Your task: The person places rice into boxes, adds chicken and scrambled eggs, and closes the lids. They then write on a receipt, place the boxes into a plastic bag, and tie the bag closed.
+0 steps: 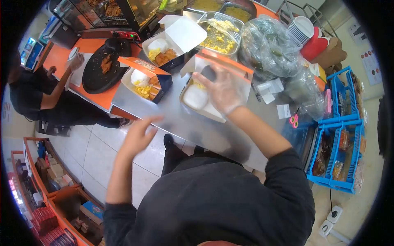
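My right hand (223, 91), in a clear glove, is over an open takeaway box (213, 116) on the steel counter. Its thumb and fingers close around a small dark round thing (208, 73) whose kind I cannot make out. Below the hand, a white mound of rice (195, 96) sits in that box, with a little yellow food beside it. My left hand (141, 137) hangs over the counter's front edge, fingers apart and holding nothing. Left of the box stand two more open boxes: an orange one (164, 88) and a white-lidded one (184, 34), each with rice, yellow food and fried chicken.
Behind stands a metal tray (237, 47) of yellow food, beside plastic bags (266, 47) and stacked paper cups (301, 28). Pink scissors (293, 120) and blue baskets (336, 153) are at right. A co-worker (37, 92) stands left, near a black round tray (92, 80) with chicken.
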A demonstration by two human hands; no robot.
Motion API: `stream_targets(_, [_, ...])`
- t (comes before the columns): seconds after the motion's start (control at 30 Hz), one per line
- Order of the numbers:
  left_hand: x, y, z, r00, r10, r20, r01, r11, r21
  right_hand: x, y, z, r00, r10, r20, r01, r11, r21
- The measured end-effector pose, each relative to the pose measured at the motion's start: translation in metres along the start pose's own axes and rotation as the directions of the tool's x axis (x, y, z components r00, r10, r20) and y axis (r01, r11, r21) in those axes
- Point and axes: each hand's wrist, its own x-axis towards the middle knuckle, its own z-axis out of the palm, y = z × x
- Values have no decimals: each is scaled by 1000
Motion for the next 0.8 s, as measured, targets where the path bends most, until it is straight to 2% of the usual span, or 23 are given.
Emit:
stream_targets(0.03, [-30,-36,20,996,-85,-24,85,996,-2,-2,3,-19,998,-30,-62,31,999,12])
stream_targets(0.07, [-59,-55,42,977,-203,-69,195,974,-115,1,7,-37,991,-58,-123,61,998,21])
stream_targets(0.1, [-93,-82,73,900,-429,-80,398,882,-251,12,14,-54,975,-165,-150,149,982,-114])
stream_targets(0.13, [-123,-95,97,849,-522,-83,480,827,-294,28,27,-71,950,-266,-162,221,942,-253])
stream_targets(0.17, [-143,-83,110,775,-628,-73,567,741,-358,45,38,-76,973,-187,-136,157,966,-205])
stream_targets(0.2, [-162,-88,124,736,-677,-8,634,692,-346,62,50,-80,988,-106,-110,87,983,-160])
stream_targets(0.27, [-175,-75,128,755,-643,130,645,693,-321,104,61,-81,976,188,111,-197,978,75])
stream_targets(0.3, [-174,-65,126,766,-622,165,639,705,-306,114,62,-78,928,294,228,-276,955,-111])
stream_targets(0.33, [-172,-58,118,778,-608,160,626,724,-290,135,90,-46,920,295,259,-282,955,-87])
stream_targets(0.37, [-167,-54,108,787,-606,119,613,742,-272,135,109,-55,967,229,114,-227,973,-36])
stream_targets(0.43, [-165,-51,93,779,-626,-13,606,759,-238,142,189,-33,904,412,-115,-400,909,114])
stream_targets(0.47, [-167,-53,88,763,-642,-73,616,757,-219,114,188,-72,861,483,-157,-449,868,211])
stream_targets(0.5, [-168,-55,83,744,-655,-132,627,752,-201,104,231,-63,769,638,47,-624,733,270])
stream_targets(0.53, [-170,-57,77,724,-663,-190,639,749,-177,86,261,-48,790,588,175,-612,774,163])
stream_targets(0.57, [-174,-61,75,748,-634,-197,615,773,-153,68,290,-34,795,527,301,-569,820,67])
stream_targets(0.63, [-174,-58,73,729,-680,-74,663,729,-167,47,323,-18,803,456,385,-467,881,-70])
stream_targets(0.7, [-180,-69,80,721,-691,56,689,707,-160,48,356,-7,774,537,335,-603,787,130])
stream_targets(0.8, [-185,-71,93,697,-683,218,703,592,-393,69,358,-14,627,777,61,-772,609,179])
